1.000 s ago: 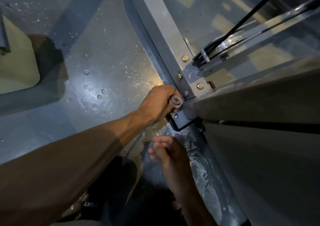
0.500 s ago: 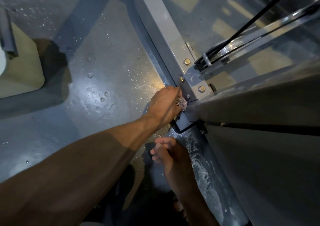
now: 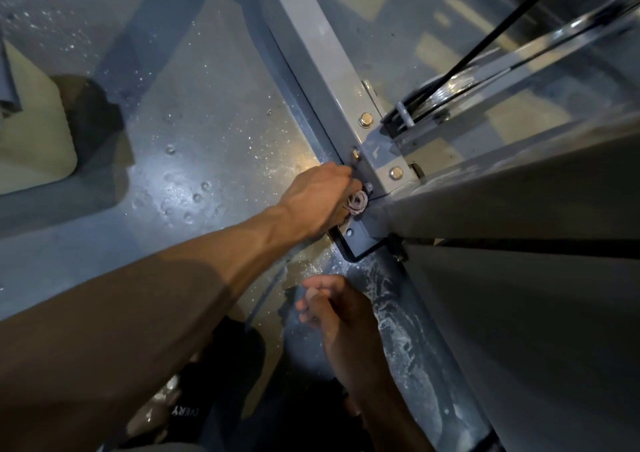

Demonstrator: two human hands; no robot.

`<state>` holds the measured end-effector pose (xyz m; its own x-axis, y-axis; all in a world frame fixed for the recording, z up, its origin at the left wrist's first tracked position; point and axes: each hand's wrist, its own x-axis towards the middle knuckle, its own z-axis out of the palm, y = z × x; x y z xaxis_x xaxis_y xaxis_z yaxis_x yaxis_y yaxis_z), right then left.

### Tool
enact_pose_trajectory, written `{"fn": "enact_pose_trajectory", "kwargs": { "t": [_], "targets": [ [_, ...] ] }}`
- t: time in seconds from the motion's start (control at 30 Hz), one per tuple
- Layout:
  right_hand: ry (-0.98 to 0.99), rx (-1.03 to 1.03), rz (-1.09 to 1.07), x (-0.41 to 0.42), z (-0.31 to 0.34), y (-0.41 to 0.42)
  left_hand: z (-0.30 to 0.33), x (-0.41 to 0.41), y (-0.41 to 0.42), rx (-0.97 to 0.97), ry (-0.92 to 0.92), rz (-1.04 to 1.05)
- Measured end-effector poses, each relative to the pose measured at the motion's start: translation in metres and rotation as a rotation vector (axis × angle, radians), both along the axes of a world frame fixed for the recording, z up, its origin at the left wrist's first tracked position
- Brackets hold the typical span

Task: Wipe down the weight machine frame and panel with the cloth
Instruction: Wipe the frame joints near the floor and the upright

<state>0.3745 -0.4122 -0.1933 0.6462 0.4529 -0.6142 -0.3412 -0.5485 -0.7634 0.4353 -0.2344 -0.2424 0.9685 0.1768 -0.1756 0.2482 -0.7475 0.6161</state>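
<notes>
Far left of the left hand [image 3: 317, 200], a pale pad [image 3: 34, 133] lies on the grey speckled floor [image 3: 194, 112], w/ a dark shadow just beside it. Left forearm runs up from the lower-left corner to the left hand, which is fisted around a bunched pinkish cloth [image 3: 356, 203]; only a small wad of cloth shows past the knuckles, pressed against the frame [image 3: 311, 50] at its base joint. Just above the hand, bolts [image 3: 365, 120] sit on the frame's grey plate; one more is just right of it, near the panel edge. Below the hand, a dark base bracket [image 3: 360, 244] w/ a small hole meets the floor. Right hand [image 3: 341, 308] hangs lower, well below the left hand and apart from the frame, fingers loosely curled, thumb against forefinger, holding nothing visible. Under both arms, a black sandal [image 3: 194, 403] w/ partial white lettering, too cropped to read. Right of the hands, floor shows whitish smears along the machine's foot. Further right, the wide grey panel [image 3: 519, 313] fills the lower-right area, a dark gap crossing it. Up-right of the left hand, a black cable [image 3: 502, 26] runs down to a pulley [image 3: 433, 95] behind the frame.
</notes>
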Motion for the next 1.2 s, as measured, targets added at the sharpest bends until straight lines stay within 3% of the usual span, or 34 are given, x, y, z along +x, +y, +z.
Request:
{"fn": "enact_pose_trajectory", "kwargs": {
  "t": [0.2, 0.33, 0.47, 0.53, 0.63, 0.93, 1.1, 1.2],
  "targets": [
    [-0.011, 0.030, 0.025, -0.002, -0.002, 0.000, 0.020, 0.011, 0.018, 0.081, 0.304, -0.273],
    [-0.018, 0.029, 0.004, -0.005, -0.005, 0.000, 0.009, 0.000, 0.008, 0.026, 0.142, -0.029],
    [-0.016, 0.020, -0.033, -0.007, -0.004, 0.001, 0.003, -0.031, -0.010, -0.062, 0.063, -0.179],
    [-0.012, -0.003, -0.032, -0.003, -0.003, 0.000, 0.000, -0.040, -0.005, -0.167, 0.020, 0.022],
    [-0.005, -0.057, -0.005, 0.001, -0.002, -0.004, -0.008, -0.051, -0.002, -0.158, -0.123, 0.351],
    [0.002, -0.148, 0.020, -0.008, 0.005, -0.021, -0.007, -0.064, -0.060, -0.253, 0.005, 0.095],
    [0.043, -0.080, -0.073, -0.011, 0.008, -0.029, -0.016, -0.057, -0.042, -0.239, -0.089, 0.372],
    [0.036, -0.078, -0.053, -0.012, 0.011, -0.029, -0.010, -0.060, -0.057, -0.207, -0.050, 0.219]
  ]
}}
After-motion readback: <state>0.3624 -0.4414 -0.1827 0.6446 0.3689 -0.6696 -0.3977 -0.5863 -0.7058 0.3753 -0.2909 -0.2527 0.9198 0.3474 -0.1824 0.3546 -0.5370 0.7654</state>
